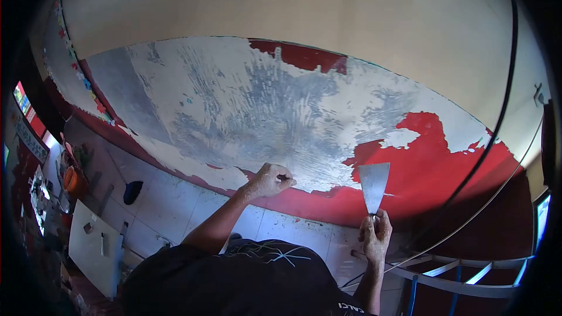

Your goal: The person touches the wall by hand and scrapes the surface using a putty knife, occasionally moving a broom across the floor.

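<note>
My right hand (pixel 376 235) is closed round the handle of a metal scraper (pixel 374 186), its wide blade pointing up in front of the red paint (pixel 430 167) on the wall. My left hand (pixel 270 181) is raised near the lower edge of the scraped wall area (pixel 287 117), its fingers curled together; what they hold, if anything, is too small to name. White and grey patches cover the middle of the wall, and peeled edges border the red paint.
A dark cable (pixel 508 82) hangs at the right. Below it stands a frame with white and blue bars (pixel 453 269). At the left are a white board (pixel 93 248), an orange pot (pixel 75 182) and a dark dustpan-like object (pixel 133 192) on the tiled floor (pixel 170 199).
</note>
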Tool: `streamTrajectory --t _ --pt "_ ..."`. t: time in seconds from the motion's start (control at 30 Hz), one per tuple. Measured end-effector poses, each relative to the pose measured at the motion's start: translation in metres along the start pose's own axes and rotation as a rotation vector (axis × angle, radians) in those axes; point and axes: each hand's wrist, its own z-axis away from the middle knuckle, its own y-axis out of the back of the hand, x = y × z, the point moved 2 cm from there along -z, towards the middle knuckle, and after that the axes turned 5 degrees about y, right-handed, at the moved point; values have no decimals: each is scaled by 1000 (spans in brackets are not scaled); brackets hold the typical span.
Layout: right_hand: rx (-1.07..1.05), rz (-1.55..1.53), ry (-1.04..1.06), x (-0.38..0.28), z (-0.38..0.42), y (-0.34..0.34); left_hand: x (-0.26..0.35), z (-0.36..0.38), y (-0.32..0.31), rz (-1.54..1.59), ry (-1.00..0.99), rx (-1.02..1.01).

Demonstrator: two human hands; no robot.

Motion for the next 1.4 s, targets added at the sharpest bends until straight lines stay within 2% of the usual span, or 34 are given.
streamTrajectory --t 0.17,0.33,0.37,0.4,0.47,0.57,0.6,0.7,0.73,0.83,0.87,1.0,1.1,1.17,1.2,1.3,1.33,1.4 --pt "-36 7 -32 -9 -20 -82 -43 29 38 8 -65 -84" --pt "-149 53 -11 -10 -36 -179 -93 69 88 21 159 -118" --pt "-165 106 -26 -19 -38 -197 -104 75 97 35 171 -112" --pt "-183 174 51 -12 -41 -213 -117 81 104 49 184 -106" --pt "-223 150 50 -15 -40 -245 -136 93 117 104 213 -84" --pt "-268 196 35 -31 -34 -284 -152 100 143 9 297 -174" --pt "-283 229 32 -34 -34 -294 -165 101 148 -36 194 -155" --pt "-308 265 51 -38 -27 -316 -176 99 169 -152 166 -149" --pt "-299 280 57 -37 -26 -322 -177 97 176 -84 186 -135" --pt "-334 242 48 -33 -25 -336 -189 87 182 5 -92 153" --pt "-339 211 47 -35 -25 -340 -180 86 187 18 -44 172" --pt "-356 195 50 -41 -34 -353 -206 91 193 139 124 6" --pt "-360 86 25 -32 -37 -362 -207 85 180 357 118 63" --pt "-388 71 88 -34 -39 -365 -199 84 181 436 284 -22" --pt "-424 89 25 -29 -38 -364 -193 82 182 473 363 -67" --pt "-381 -50 -81 -38 -40 -360 -181 70 174 531 346 -145" --pt "-415 -27 -107 -28 -42 -356 -177 67 172 580 286 -206" --pt "-432 -44 -99 -32 -45 -348 -145 55 153 942 148 -166"
